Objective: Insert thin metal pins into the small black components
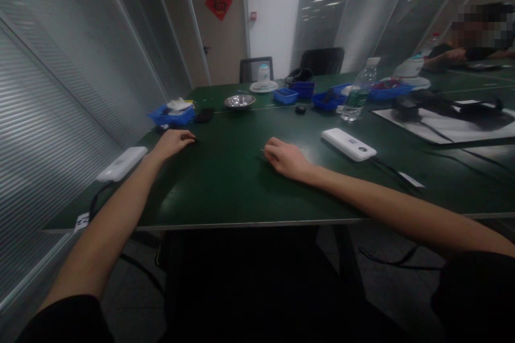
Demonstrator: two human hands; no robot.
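Note:
Over the left part of the green table (225, 187), my left hand (174, 143) is closed in a pinch. A tiny dark tip shows at its fingertips, too small to name. My right hand (286, 157) rests near the table's middle with its fingers curled closed. A thin, pale, stick-like end pokes out to the left of those fingers; the rest is hidden inside the hand. Beyond both hands stands a shiny metal bowl (240, 102). Nearest to my left hand are a blue basket (173, 116) and a flat black object (205, 114).
White power banks with cables lie by my left forearm (123, 164) and right of my right hand (348, 144). A water bottle (359, 91) stands upright behind the right one. Farther back are blue trays (285, 96) and a black mouse (300, 109). Another person sits far right.

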